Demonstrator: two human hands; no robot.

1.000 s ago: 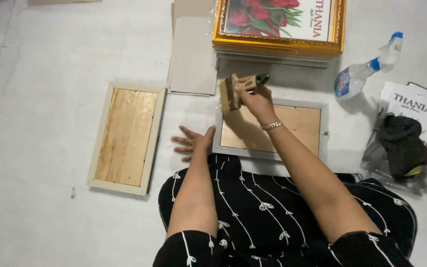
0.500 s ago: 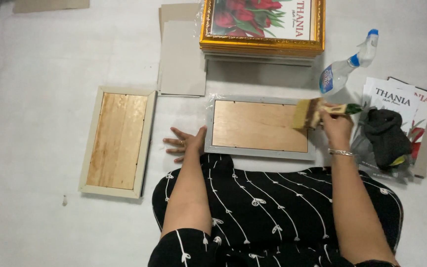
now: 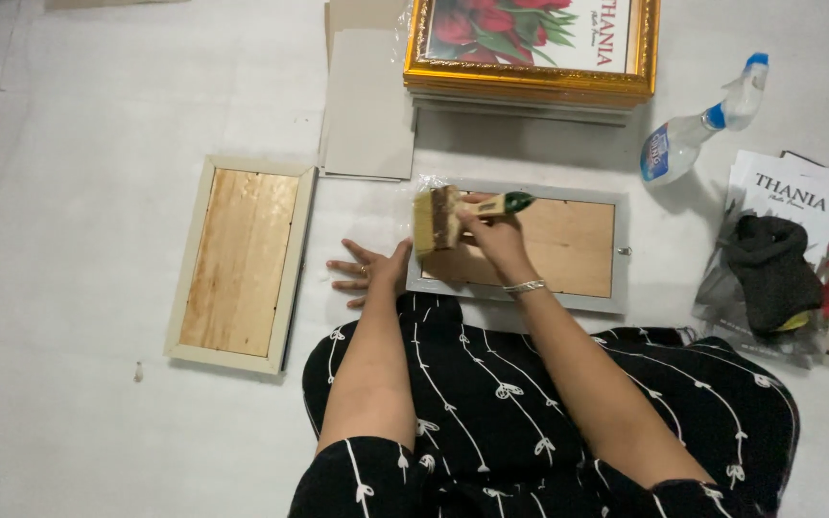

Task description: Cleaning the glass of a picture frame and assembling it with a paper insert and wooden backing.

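The person sits on the pale floor [image 3: 98, 96] in a black patterned dress; everything lies on that floor, so grit under a frame is one risk; a face-down front could be scratched if the frame slides.

Largest at the top is the stack of gold frames [image 3: 530, 82] with a flower print; it sits well clear of the brushing, though a wide sweep could flick dust or bristles onto it; beside it lie grey backing boards [image 3: 367, 105].

The grey frame on the left [image 3: 240, 261] lies back-up, apart from both hands; nothing threatens it now.

The grey frame being brushed [image 3: 568, 245] lies just in front of the knees, wood back upward; the left hand [image 3: 368, 273] rests flat and spread on the floor, touching its left edge, holding nothing; if that hand slackens, the brush strokes could push the frame sideways.

At right a dark cloth [image 3: 769, 273] sits on plastic-wrapped prints [image 3: 798, 187]; the spray bottle [image 3: 698, 134] lies tilted near them; a knock from the elbow could roll it or wet the paper.

The right hand [image 3: 496, 235] is closed round the handle of the wide brush [image 3: 438, 219], bristles at the frame's left end; pressing hard there could catch the thin plastic at the corner and tear it.
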